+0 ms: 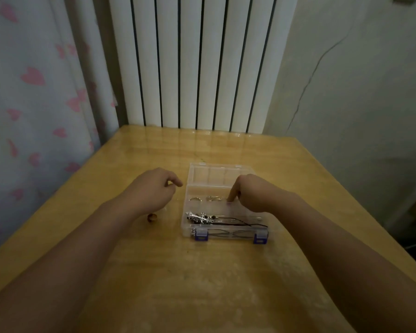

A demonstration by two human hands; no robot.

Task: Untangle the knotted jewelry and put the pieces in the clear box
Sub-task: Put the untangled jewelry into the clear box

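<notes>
A: Status? Where was the jewelry?

B: Mostly inside the clear hinged plastic box with blue latches (226, 227), lid open: silver rings (210, 198) in the back compartment, silver-and-black beaded chain on thin black cord (203, 218) in front. One small brown ring (151, 217) lay on the glossy yellow wooden table (202, 272).

A: Hands?

B: Right hand (247, 193) over the back compartment, fingertips down; couldn't tell if it pinched anything. Left hand (154, 186) loosely curled, apparently empty.

A: Handling?

B: Light, limp, snag-prone. I'd pinch the cord near the beads.
</notes>
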